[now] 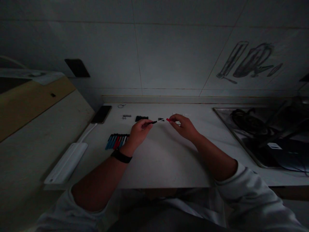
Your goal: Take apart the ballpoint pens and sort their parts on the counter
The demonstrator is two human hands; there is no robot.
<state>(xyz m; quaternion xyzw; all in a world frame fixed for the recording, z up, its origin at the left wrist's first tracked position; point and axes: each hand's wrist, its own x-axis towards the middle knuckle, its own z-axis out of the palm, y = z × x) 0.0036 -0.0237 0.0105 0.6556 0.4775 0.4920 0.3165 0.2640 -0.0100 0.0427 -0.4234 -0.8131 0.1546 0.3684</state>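
My left hand (pixel 140 130), with a black band on the wrist, pinches a black pen part (pixel 153 122). A thin white pen refill (pixel 160 120) sticks out of it to the right. Between the thumb and fingers of my right hand (pixel 182 126) is a small red pen part (pixel 168 120), partly hidden by the fingers. A short gap separates the refill's tip from the red part. Behind the left hand lies a row of small black parts (pixel 142 118). Several blue, red and white pens (pixel 117 141) with black ends lie left of my left wrist.
Small springs (pixel 126 115) and a thin ring (pixel 121 105) lie at the back left. A phone (pixel 102 114) and a white power strip (pixel 66 163) line the left side. Small dark pieces (pixel 161 119) lie between the hands. At right is a stove (pixel 241 138) with dark items.
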